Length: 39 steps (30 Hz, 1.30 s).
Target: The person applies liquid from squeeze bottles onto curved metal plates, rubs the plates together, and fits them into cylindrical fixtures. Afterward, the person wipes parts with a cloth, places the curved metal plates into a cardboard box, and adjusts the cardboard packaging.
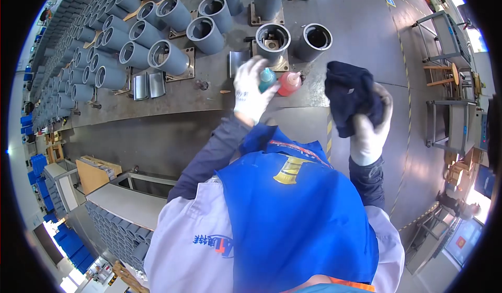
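My left hand (pixel 250 90), in a white glove, is closed around a teal squeeze bottle (pixel 267 78) just above the steel workbench (pixel 157 112). A red squeeze bottle (pixel 289 83) stands right beside it on the bench. My right hand (pixel 372 128), also gloved, holds a crumpled dark blue cloth (pixel 349 97) up in the air to the right of the bench. Directly behind the bottles a grey metal cylinder (pixel 272 40) stands upright on a square base plate, with a second cylinder (pixel 315 41) next to it.
Many grey cylinders (pixel 133 37) lie in rows across the back left of the bench, several on base plates. Curved metal pieces (pixel 148 85) lie near the front. Blue bins (pixel 37 163) sit at left. Metal racks (pixel 451 118) stand on the floor at right.
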{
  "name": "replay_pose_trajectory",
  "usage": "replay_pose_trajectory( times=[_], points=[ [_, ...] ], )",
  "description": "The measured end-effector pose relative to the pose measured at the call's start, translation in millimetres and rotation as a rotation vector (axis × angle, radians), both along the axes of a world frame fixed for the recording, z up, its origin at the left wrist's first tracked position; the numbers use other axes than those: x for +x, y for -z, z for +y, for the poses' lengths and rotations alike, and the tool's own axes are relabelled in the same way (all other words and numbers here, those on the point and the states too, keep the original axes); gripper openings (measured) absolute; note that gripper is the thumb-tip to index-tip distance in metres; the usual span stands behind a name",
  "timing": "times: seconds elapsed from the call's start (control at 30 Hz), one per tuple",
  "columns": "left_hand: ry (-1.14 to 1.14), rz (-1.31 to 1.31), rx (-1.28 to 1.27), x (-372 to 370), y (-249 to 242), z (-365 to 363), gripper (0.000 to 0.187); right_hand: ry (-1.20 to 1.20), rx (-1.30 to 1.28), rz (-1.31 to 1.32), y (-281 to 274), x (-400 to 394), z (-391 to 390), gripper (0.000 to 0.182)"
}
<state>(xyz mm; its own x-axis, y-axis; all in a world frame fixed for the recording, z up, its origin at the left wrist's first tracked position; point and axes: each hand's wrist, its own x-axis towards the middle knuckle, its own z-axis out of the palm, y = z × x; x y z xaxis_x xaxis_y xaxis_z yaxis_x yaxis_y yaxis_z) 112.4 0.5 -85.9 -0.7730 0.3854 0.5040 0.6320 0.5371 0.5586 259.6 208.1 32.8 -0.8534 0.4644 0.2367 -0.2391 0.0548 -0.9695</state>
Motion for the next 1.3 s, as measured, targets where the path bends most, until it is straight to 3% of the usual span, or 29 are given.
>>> replay_pose_trajectory(
  times=[0.03,0.07,0.13,0.2,0.23,0.3,0.33,0.4,0.43,0.53,0.57,0.67,0.7,0.73,0.83,0.97,1.07,1.1,1.17,1.3],
  points=[
    [0.064,-0.066,0.046,-11.3,13.3,4.6,0.055,-0.07,0.132,-0.034,-12.0,-4.6,-9.2,0.063],
    [0.126,-0.13,0.087,-17.8,36.7,9.6,0.049,-0.172,0.44,0.045,-21.3,-16.9,-11.3,0.061],
    [0.235,-0.83,0.42,-30.4,91.4,22.1,0.041,-0.351,0.909,0.175,-39.0,-49.0,-26.8,0.059],
    [0.426,-0.249,0.394,-11.9,-10.7,-1.1,0.037,-0.508,1.275,0.204,-46.0,-78.4,-61.5,0.058],
    [0.348,-0.213,0.364,-5.0,10.4,-2.4,0.037,-0.59,1.488,0.175,-46.1,-89.5,-76.2,0.057],
    [0.302,-0.061,-0.262,-5.6,76.2,-11.5,0.039,-0.594,1.835,0.036,-31.3,-100.0,-103.2,0.052],
    [0.244,-0.059,-0.277,-3.7,42.1,-37.4,0.039,-0.57,1.99,0.092,-25.8,-104.5,-111.0,0.049],
    [0.407,-0.032,-0.535,3.2,-20.7,-69.9,0.021,-0.595,2.058,0.159,-29.0,-107.5,-131.9,0.045],
    [0.446,-0.147,-0.349,6.4,-22.4,-85.0,0.018,-0.604,2.128,0.158,-30.8,-110.4,-142.1,0.042],
    [0.511,-0.585,0.222,25.1,-42.7,-127.1,0.021,-0.813,2.195,0.037,-43.4,-112.3,-177.8,0.033],
    [0.5,-0.583,0.229,29.0,-51.1,-139.0,0.021,-0.911,2.228,-0.043,-45.1,-112.4,-187.1,0.029],
    [0.394,-0.451,-0.146,33.8,-74.8,-173.2,0.025,-0.911,2.204,0.002,-52.2,-116.4,-211.2,0.025],
    [0.288,-0.131,-0.22,39.3,-57.1,-180.7,0.031,-0.948,2.166,-0.042,-61.0,-117.1,-219.9,0.023],
    [0.289,-0.135,-0.216,40.3,-59.1,-189.0,0.031,-0.985,2.124,-0.1,-65.4,-116.6,-226.6,0.021],
    [0.202,-0.015,-0.53,42.7,-90.6,-208.0,0.026,-0.907,1.936,0.139,-58.4,-120.5,-224.3,0.036],
    [0.196,0.077,-0.56,43.9,-100.0,-223.4,0.022,-0.95,1.816,0.061,-71.1,-111.8,-221.7,0.036],
    [0.153,-0.198,-0.521,32.8,-108.7,-250.5,0.022,-0.919,1.905,-0.404,-83.1,-116.6,-191.8,0.03],
    [0.133,-0.114,-0.38,29.6,-90.3,-267.5,0.022,-0.791,1.778,-0.466,-79.7,-115.7,-167.6,0.031],
    [0.141,-0.058,-0.244,23.8,-75.5,-284.9,0.022,-0.56,1.44,-0.363,-81.3,-98.2,-142.5,0.036],
    [0.284,-0.148,-0.268,23.0,-83.0,-273.7,0.021,-0.611,1.31,-0.033,-90.0,-83.3,-179.8,0.051]
  ],
)
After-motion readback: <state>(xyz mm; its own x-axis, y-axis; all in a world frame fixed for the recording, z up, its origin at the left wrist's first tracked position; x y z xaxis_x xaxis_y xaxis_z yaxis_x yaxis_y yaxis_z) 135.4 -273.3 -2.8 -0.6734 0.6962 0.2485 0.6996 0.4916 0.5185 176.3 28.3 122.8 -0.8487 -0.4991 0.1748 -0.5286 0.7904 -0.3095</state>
